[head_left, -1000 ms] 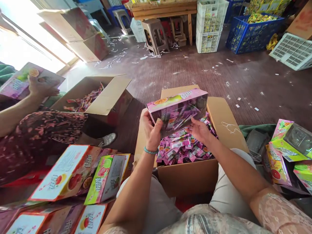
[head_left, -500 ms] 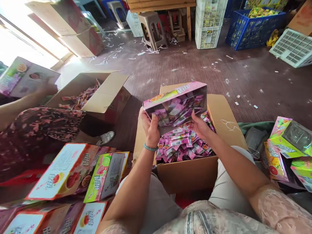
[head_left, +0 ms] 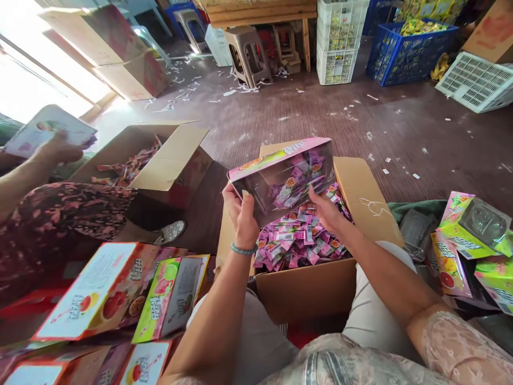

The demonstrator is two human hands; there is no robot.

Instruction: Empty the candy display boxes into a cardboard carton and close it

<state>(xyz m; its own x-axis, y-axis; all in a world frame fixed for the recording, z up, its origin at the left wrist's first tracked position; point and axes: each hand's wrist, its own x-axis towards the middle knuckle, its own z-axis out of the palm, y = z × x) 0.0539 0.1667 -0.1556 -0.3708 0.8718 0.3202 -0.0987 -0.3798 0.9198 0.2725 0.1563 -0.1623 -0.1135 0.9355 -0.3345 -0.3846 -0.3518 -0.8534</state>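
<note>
Both my hands hold a pink and green display box [head_left: 260, 184] with a clear window, tilted above an open carton. My left hand [head_left: 243, 214] grips its left end, thumb on the front. At the lower right edge, my right hand [head_left: 324, 209] has its thumb against the window and fingers underneath. Inside the box, several small pink sachets [head_left: 294, 190] lie toward the right end. Below, the cardboard carton [head_left: 308, 291] between my knees is full of loose pink sachets [head_left: 286, 240].
Printed fruit boxes [head_left: 92, 291] lie to my left, and more window boxes [head_left: 465, 230] are stacked at right. A co-worker's hand [head_left: 62, 147] holds a similar box beside another open carton [head_left: 172, 155]. Crates [head_left: 409, 59] and a stool [head_left: 248, 56] stand farther back.
The sachets inside my box have slid to the right end, baring its left part. The box has shifted slightly left. The co-worker's box has tilted, and their hand now shows over it.
</note>
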